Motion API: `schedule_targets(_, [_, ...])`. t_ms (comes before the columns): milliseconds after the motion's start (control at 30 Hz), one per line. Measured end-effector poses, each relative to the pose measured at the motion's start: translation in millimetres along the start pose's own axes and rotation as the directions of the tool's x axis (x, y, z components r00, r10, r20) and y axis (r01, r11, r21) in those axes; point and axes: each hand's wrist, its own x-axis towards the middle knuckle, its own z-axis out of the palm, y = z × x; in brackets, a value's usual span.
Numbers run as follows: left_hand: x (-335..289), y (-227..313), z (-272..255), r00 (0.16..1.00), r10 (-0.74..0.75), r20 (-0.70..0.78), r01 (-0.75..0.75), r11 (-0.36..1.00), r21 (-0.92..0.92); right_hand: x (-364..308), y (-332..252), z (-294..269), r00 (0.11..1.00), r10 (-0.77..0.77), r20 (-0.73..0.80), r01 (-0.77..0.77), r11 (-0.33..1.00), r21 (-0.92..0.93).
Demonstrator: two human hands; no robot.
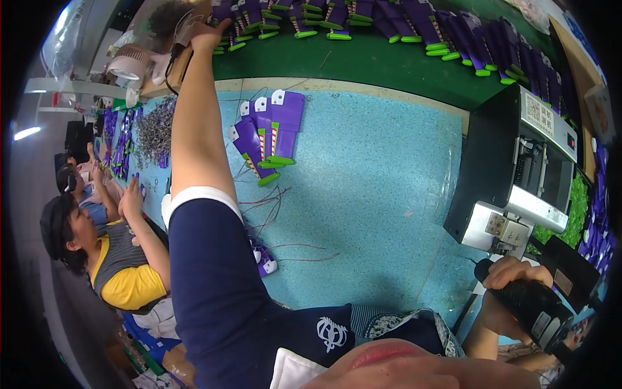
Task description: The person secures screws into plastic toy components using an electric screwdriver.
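My left arm stretches across to the far left. My left hand (206, 37) is there at a small grey box-like piece (182, 41) with a black cable, its fingers bent against it and the thumb sticking out. At the near right, my right hand (508, 288) is wrapped around a black cylindrical device (531, 311) with a small label. Several purple plastic parts (288, 120) with green ends and white round pieces lie fanned on the blue tabletop (369, 188). Beside my left sleeve are thin red wires (275, 204) and another purple part (262, 258), partly hidden.
A black and silver machine (512, 175) stands on the right. Many purple-and-green parts (440, 39) line the green surface (363, 61) at the back. A small fan (128, 63) is at the far left. Co-workers (113, 259) sit along the left, near a metal pile (155, 133).
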Motion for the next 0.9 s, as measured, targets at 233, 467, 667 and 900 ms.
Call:
schedule_targets(233, [1,5,36,0.999,0.025,0.029,-0.029,0.988,0.153,2,4,-1,0.996,-0.05,0.078,0.053,0.998,-0.042])
schedule_targets(467, [23,1,34,0.953,0.167,0.254,-0.142,0.983,-0.114,0,3,-1,0.988,-0.104,0.115,0.114,0.99,-0.08])
schedule_targets(667, [-13,56,-11,0.976,0.218,0.025,-0.206,0.949,-0.239,1,6,0,0.997,-0.039,0.069,0.036,0.999,0.035])
schedule_targets(900, [-222,150,-206,0.866,0.09,0.491,-0.151,0.985,0.085,0,11,-8,0.995,-0.015,-0.099,0.022,0.997,0.074])
